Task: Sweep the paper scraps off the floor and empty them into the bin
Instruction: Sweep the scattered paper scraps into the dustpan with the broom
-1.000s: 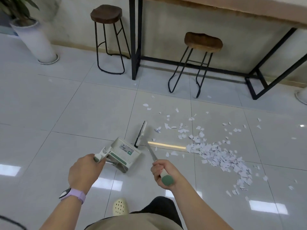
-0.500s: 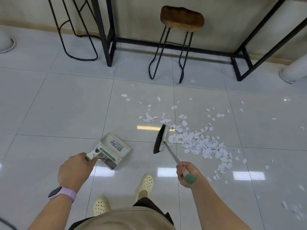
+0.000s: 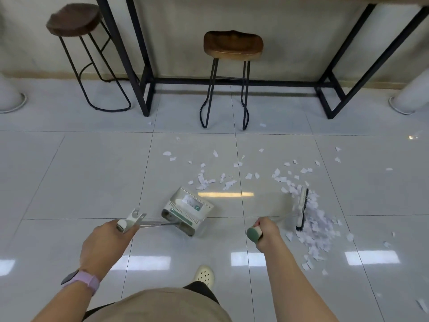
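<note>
White paper scraps (image 3: 312, 219) lie in a dense pile on the glossy tiled floor at the right, with thinner scatter (image 3: 206, 178) further out in the middle. My right hand (image 3: 264, 231) grips the green-capped handle of a broom, whose dark-bristled head (image 3: 301, 209) stands in the pile. My left hand (image 3: 105, 242) holds the long handle of a white and green dustpan (image 3: 188, 209). The dustpan rests on the floor left of the broom, with a few scraps inside. No bin is in view.
Two wooden stools (image 3: 232, 46) (image 3: 74, 19) on black wire legs stand ahead by a black metal table frame (image 3: 139, 73) along the wall. White pot bases sit at far left (image 3: 9, 98) and far right (image 3: 408, 98). My cream clog (image 3: 204, 275) is on the tiles below.
The broom head has swung right, from the left edge of the pile into its middle. The dustpan has shifted right toward the scraps, and my view has turned right.
</note>
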The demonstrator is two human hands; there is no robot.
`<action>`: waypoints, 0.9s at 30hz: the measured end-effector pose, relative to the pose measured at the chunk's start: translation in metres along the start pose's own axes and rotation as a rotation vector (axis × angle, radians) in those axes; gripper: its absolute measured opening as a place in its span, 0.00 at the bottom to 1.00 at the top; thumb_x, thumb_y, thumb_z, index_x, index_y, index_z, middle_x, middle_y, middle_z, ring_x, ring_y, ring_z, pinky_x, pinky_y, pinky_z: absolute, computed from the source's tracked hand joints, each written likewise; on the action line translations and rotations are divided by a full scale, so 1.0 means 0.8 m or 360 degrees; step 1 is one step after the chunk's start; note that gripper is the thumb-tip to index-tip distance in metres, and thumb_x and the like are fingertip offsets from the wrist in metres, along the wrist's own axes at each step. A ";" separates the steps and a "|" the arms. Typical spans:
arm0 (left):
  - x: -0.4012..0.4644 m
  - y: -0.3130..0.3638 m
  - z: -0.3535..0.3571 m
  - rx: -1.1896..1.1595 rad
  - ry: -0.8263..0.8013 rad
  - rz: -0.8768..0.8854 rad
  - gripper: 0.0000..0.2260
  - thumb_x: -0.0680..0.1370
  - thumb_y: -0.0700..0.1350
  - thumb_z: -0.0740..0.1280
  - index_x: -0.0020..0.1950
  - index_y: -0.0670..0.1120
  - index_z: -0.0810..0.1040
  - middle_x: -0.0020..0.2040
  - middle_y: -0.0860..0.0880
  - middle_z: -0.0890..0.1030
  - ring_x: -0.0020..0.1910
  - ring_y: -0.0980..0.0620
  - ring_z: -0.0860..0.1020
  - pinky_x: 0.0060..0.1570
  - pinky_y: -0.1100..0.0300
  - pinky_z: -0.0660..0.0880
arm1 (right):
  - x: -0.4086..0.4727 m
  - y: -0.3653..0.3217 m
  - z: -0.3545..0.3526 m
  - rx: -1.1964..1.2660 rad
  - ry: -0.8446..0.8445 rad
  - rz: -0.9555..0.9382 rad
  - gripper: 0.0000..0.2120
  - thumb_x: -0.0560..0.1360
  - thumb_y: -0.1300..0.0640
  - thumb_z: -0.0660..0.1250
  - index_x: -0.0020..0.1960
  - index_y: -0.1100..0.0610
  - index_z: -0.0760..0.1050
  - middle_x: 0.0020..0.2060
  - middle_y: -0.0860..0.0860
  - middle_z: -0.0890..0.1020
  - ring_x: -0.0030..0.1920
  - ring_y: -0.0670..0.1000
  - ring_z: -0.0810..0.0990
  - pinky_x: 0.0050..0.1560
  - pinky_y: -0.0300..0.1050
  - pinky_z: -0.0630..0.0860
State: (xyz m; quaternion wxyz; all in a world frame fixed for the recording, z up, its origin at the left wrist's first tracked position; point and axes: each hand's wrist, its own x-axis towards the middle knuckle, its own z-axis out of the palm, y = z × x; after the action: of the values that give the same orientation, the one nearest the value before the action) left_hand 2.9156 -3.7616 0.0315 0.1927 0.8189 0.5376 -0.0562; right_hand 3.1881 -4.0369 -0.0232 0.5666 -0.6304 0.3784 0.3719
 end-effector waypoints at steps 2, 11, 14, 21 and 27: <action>0.003 0.012 0.001 0.0028 0.0026 0.0031 0.25 0.75 0.71 0.62 0.36 0.50 0.76 0.30 0.51 0.79 0.32 0.49 0.78 0.32 0.59 0.73 | -0.006 -0.005 0.005 0.0045 -0.0049 -0.0027 0.06 0.74 0.68 0.57 0.40 0.60 0.67 0.35 0.54 0.70 0.32 0.52 0.69 0.31 0.42 0.68; 0.043 0.047 0.003 0.0143 0.0094 0.0090 0.23 0.77 0.69 0.62 0.37 0.50 0.75 0.31 0.51 0.79 0.32 0.49 0.77 0.31 0.59 0.70 | -0.030 -0.017 0.041 0.0120 -0.0458 0.0032 0.06 0.73 0.67 0.58 0.39 0.58 0.68 0.23 0.50 0.67 0.20 0.48 0.67 0.20 0.36 0.66; 0.059 0.053 0.000 0.0157 0.0110 0.0114 0.22 0.77 0.68 0.62 0.38 0.51 0.76 0.31 0.51 0.78 0.31 0.50 0.76 0.31 0.59 0.69 | -0.033 -0.014 0.057 0.0104 -0.0592 0.0074 0.04 0.73 0.67 0.60 0.45 0.59 0.68 0.24 0.50 0.67 0.21 0.47 0.66 0.20 0.37 0.66; 0.099 0.057 -0.010 0.0105 0.0091 0.0080 0.19 0.78 0.65 0.64 0.39 0.50 0.76 0.33 0.50 0.78 0.32 0.49 0.76 0.32 0.58 0.69 | -0.043 -0.010 0.122 0.0032 -0.0863 0.0233 0.06 0.74 0.67 0.61 0.45 0.58 0.66 0.26 0.49 0.67 0.21 0.46 0.66 0.19 0.37 0.66; 0.174 0.025 -0.035 0.0044 0.0085 0.0065 0.20 0.77 0.65 0.65 0.38 0.50 0.76 0.33 0.50 0.79 0.32 0.48 0.77 0.33 0.58 0.71 | -0.036 -0.025 0.205 0.0381 -0.1069 0.0508 0.18 0.68 0.70 0.66 0.55 0.61 0.66 0.26 0.47 0.66 0.19 0.44 0.67 0.19 0.34 0.69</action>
State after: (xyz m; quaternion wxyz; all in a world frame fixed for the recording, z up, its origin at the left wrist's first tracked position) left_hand 2.9880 -3.6385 0.0210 0.1681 0.8335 0.5250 -0.0378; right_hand 3.1868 -3.8704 -0.0019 0.6634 -0.3362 0.3058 0.5944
